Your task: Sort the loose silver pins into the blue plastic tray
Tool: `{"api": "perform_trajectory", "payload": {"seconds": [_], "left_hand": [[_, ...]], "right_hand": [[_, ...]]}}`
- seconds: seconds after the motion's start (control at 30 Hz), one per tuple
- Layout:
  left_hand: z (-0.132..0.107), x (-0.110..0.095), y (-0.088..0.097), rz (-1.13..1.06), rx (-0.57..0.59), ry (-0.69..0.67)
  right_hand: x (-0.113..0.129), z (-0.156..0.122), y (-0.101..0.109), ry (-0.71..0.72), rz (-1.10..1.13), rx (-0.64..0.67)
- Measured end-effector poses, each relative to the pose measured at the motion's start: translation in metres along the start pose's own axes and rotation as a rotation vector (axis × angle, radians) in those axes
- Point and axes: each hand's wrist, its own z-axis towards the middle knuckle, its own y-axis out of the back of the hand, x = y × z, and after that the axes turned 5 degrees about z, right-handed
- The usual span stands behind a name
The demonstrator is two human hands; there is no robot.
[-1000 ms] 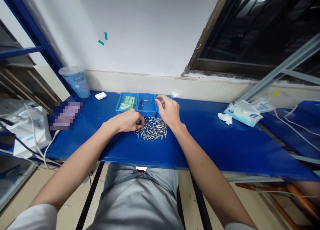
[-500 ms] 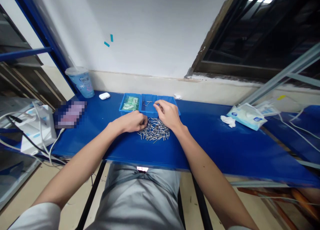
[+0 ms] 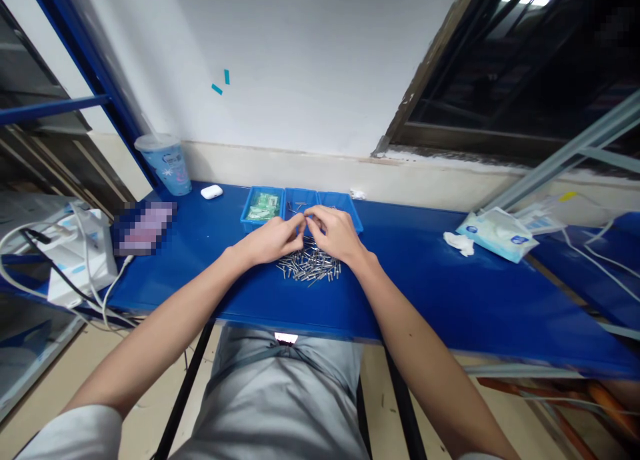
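A heap of small silvery metal pins (image 3: 311,267) lies on the blue table, just below both hands. Above its left part, my left hand (image 3: 275,239) is closed in a pinch, fingertips pointing right. My right hand (image 3: 334,231) is also pinched, its fingertips meeting those of the left. Whatever sits between the fingertips is too small and hidden to make out. Behind the hands stand three blue bins: the left bin (image 3: 243,215) has green-and-white packets (image 3: 264,205), the middle bin (image 3: 301,195) a few thin metal pieces, and the right bin (image 3: 345,199) is partly covered by my right hand.
On the left are a blue patterned cup (image 3: 171,169), a white earbud case (image 3: 211,192), a blurred-out pinkish item (image 3: 146,228) and a white power strip (image 3: 83,263) with cables. A tissue pack (image 3: 500,233) and crumpled tissue (image 3: 459,243) lie right. The wall (image 3: 300,80) rises behind.
My left hand has lifted from the heap's left side up and to the right, meeting the right fingertips. The right hand has shifted slightly down. The camera view has moved a little.
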Motion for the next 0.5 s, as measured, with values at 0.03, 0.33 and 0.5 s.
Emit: {"api": "perform_trajectory", "payload": {"seconds": [0.03, 0.33, 0.5], "left_hand": [[-0.0001, -0.0007, 0.0004, -0.01, -0.014, 0.012], [-0.0005, -0.0007, 0.0004, -0.22, -0.189, 0.106], [-0.001, 0.0012, -0.0016, -0.226, -0.177, 0.12]], "right_hand": [[0.0009, -0.0002, 0.0006, 0.01, 0.001, 0.029], [0.0046, 0.0005, -0.0027, 0.04, 0.002, 0.111], [-0.0005, -0.0006, -0.0053, 0.037, -0.009, 0.091]]}}
